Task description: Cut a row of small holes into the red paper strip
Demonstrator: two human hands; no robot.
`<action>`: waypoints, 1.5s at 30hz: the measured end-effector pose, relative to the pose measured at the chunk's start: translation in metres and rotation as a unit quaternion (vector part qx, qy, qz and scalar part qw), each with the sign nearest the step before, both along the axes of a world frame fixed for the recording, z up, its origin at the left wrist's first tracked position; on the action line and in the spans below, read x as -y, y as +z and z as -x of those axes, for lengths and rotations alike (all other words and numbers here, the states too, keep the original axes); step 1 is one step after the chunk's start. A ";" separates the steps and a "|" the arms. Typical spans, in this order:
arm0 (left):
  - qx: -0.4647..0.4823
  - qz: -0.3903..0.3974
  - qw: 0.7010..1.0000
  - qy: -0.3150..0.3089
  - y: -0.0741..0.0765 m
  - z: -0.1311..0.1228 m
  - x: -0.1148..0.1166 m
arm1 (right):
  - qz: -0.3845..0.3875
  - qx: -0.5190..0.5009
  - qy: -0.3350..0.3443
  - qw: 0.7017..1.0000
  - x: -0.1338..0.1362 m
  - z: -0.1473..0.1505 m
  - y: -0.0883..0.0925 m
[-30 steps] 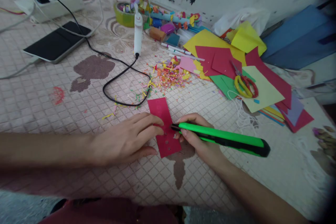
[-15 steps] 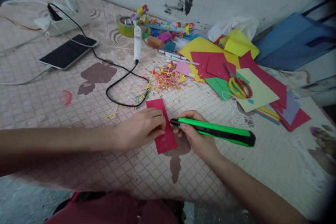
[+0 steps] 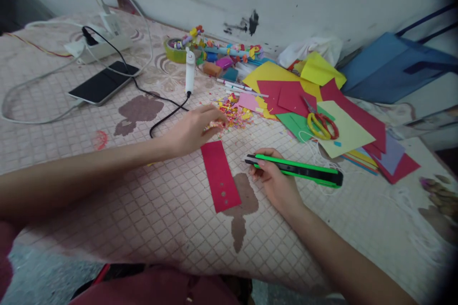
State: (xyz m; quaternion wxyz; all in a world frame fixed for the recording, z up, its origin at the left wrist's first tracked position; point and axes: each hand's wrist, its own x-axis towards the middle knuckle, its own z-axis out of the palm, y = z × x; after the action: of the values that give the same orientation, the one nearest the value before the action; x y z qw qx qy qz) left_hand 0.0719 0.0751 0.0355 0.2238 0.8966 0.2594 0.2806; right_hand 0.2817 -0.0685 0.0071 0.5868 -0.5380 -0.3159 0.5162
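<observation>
A narrow strip of red paper (image 3: 219, 171) with several small holes near its lower end lies on the patterned cloth. Above its top end, my left hand (image 3: 195, 128) hovers by a pile of tiny coloured paper scraps (image 3: 236, 113). Its thumb and fingers are curled close together; whether a small bit is pinched at the tips is hard to make out. To the right of the strip, my right hand (image 3: 277, 181) grips a green and black utility knife (image 3: 304, 167). The knife's tip points left, apart from the red strip.
Coloured paper sheets (image 3: 343, 128) and red-yellow scissors (image 3: 322, 125) lie to the right, near white string (image 3: 318, 152). A white corded tool (image 3: 190, 74), tape roll (image 3: 175, 50), tablet (image 3: 103, 83) and power strip (image 3: 103, 45) stand further back. A blue bag (image 3: 390, 66) leans by the wall.
My left hand has lifted off the red paper strip and moved up to the scrap pile. My right hand has drawn the utility knife slightly right, away from the strip. The view has shifted a little.
</observation>
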 end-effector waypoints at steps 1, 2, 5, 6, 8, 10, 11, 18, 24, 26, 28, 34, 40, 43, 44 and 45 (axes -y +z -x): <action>0.000 -0.020 1.000 0.008 0.003 -0.001 -0.010 | -0.002 0.000 -0.005 1.000 -0.001 -0.001 0.000; -0.003 -0.038 0.999 0.012 0.005 -0.001 -0.017 | -0.005 0.001 -0.010 1.000 -0.001 -0.002 0.000; -0.027 -0.070 0.997 -0.001 0.007 0.002 -0.014 | -0.010 0.014 -0.021 1.000 -0.002 -0.005 0.000; -0.034 -0.075 0.996 -0.016 0.005 0.004 -0.005 | -0.010 0.017 -0.024 1.000 -0.002 -0.005 0.000; -0.054 -0.074 0.994 -0.055 -0.003 0.007 0.022 | -0.010 0.023 -0.025 0.999 -0.001 -0.005 0.000; -0.070 -0.066 0.992 -0.078 -0.013 0.008 0.048 | -0.013 0.028 -0.023 0.999 -0.001 -0.005 -0.001; -0.078 -0.062 0.992 -0.080 -0.019 0.008 0.059 | -0.016 0.030 -0.021 0.999 -0.001 -0.005 -0.001; -0.043 -0.041 0.997 -0.058 -0.030 0.009 0.056 | -0.015 0.028 -0.017 0.999 0.000 -0.007 -0.003; -0.030 -0.041 0.998 -0.045 -0.030 0.009 0.061 | -0.010 0.017 -0.018 1.000 -0.001 -0.010 -0.005; -0.027 -0.045 0.998 -0.031 -0.031 0.008 0.061 | -0.006 0.012 -0.020 1.000 -0.002 -0.010 -0.005; -0.011 -0.048 0.999 -0.007 -0.031 0.008 0.055 | -0.002 0.008 -0.021 1.000 -0.002 -0.011 -0.004; 0.023 -0.043 0.999 -0.006 -0.029 0.016 0.034 | 0.011 0.000 -0.017 1.000 -0.002 -0.014 -0.003; 0.024 -0.036 0.999 0.018 -0.028 0.023 0.028 | 0.012 -0.004 -0.009 1.000 -0.001 -0.016 -0.006; 0.015 -0.036 0.999 0.023 -0.027 0.027 0.025 | 0.005 -0.002 -0.010 1.000 -0.001 -0.016 -0.007; 0.013 -0.037 0.999 0.025 -0.027 0.028 0.024 | 0.003 0.000 -0.011 1.000 -0.002 -0.016 -0.007; 0.011 -0.037 0.999 0.027 -0.027 0.029 0.024 | -0.001 0.002 -0.013 1.000 -0.002 -0.016 -0.007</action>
State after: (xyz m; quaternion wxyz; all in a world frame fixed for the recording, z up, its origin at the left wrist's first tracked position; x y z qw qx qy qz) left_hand 0.0430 0.0512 0.0088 0.1852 0.8938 0.2705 0.3060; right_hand 0.2978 -0.0664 0.0004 0.5933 -0.5428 -0.3103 0.5071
